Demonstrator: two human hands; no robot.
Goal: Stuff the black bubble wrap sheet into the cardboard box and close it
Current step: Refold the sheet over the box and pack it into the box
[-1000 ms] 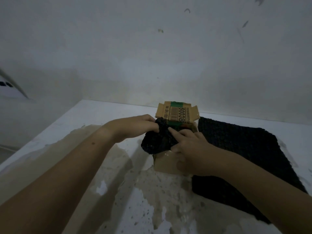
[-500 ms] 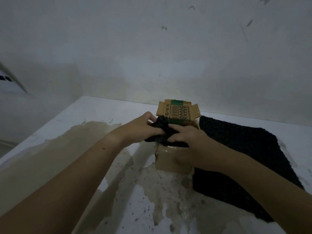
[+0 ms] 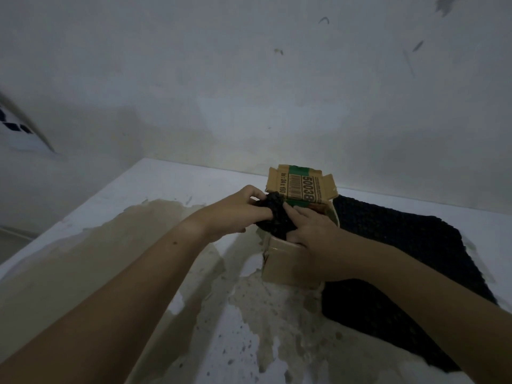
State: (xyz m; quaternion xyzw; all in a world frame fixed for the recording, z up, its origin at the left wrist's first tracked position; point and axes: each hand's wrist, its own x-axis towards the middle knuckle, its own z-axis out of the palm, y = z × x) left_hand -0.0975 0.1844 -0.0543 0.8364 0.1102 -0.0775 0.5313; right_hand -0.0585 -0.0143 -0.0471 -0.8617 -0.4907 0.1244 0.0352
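A small cardboard box (image 3: 285, 266) stands on the white table, its lid flap (image 3: 302, 185) with a barcode and green tape raised at the back. A crumpled black bubble wrap sheet (image 3: 275, 216) sits bunched at the box's open top, partly inside it. My left hand (image 3: 235, 210) grips the wad from the left. My right hand (image 3: 313, 231) presses on it from the right and front, fingers over the box's top edge. The inside of the box is hidden by my hands.
A larger black bubble wrap sheet (image 3: 396, 261) lies flat on the table to the right of the box. The table top (image 3: 155, 195) is white with brown worn patches (image 3: 133, 239). A white wall rises close behind the box.
The black wad hung over the box's left side one second ago; now it is bunched higher and further into the box's top. Both hands moved closer together over the opening.
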